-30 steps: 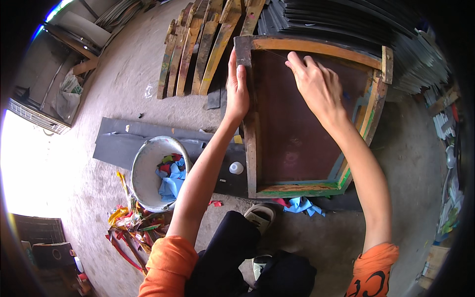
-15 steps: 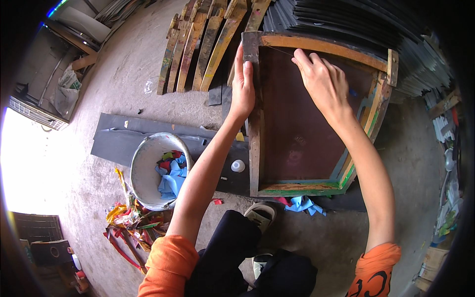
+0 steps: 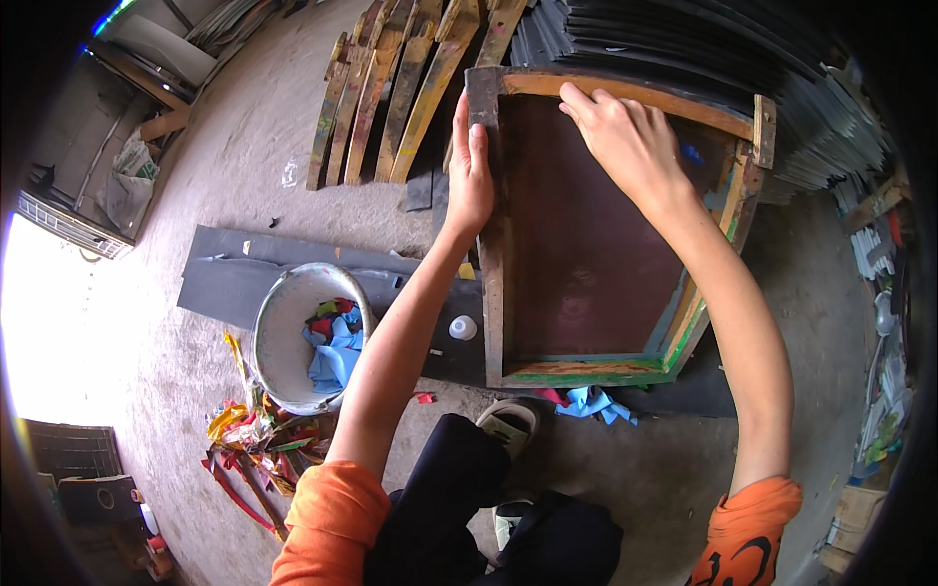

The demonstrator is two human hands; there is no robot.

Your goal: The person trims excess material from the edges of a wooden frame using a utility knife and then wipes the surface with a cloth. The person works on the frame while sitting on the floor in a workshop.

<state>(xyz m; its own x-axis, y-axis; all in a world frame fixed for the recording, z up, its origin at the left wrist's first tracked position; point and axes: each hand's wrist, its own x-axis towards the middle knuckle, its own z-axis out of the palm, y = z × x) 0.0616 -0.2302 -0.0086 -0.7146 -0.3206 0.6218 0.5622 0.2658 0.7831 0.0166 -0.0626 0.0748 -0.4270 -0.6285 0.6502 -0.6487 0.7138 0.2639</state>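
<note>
A wooden screen frame [image 3: 493, 293] with dark brown mesh [image 3: 586, 244] stretched across it stands tilted in front of me. Along its upper left side bar my left hand [image 3: 470, 186] is closed, thumb against the wood and fingers running up the outer edge. My right hand [image 3: 630, 142] is over the upper part of the mesh, just below the orange-brown top bar [image 3: 674, 105]. Its fingers are curled in a pinch beside that bar; what they hold, if anything, is too small or hidden to make out. Green and blue-grey stains mark the frame's lower and right bars.
Left of the frame stands a stained bucket [image 3: 269, 342] with blue and red scraps, beside a heap of coloured strips [image 3: 259, 435]. A small white bottle [image 3: 463, 328] is on a black board [image 3: 230, 283]. Wooden frames [image 3: 376, 107] and dark sheets [image 3: 664, 44] are stacked behind.
The frame and my left hand have shifted slightly left. My right hand has moved left and up towards the top bar. A thin line earlier seen at its fingertips no longer shows.
</note>
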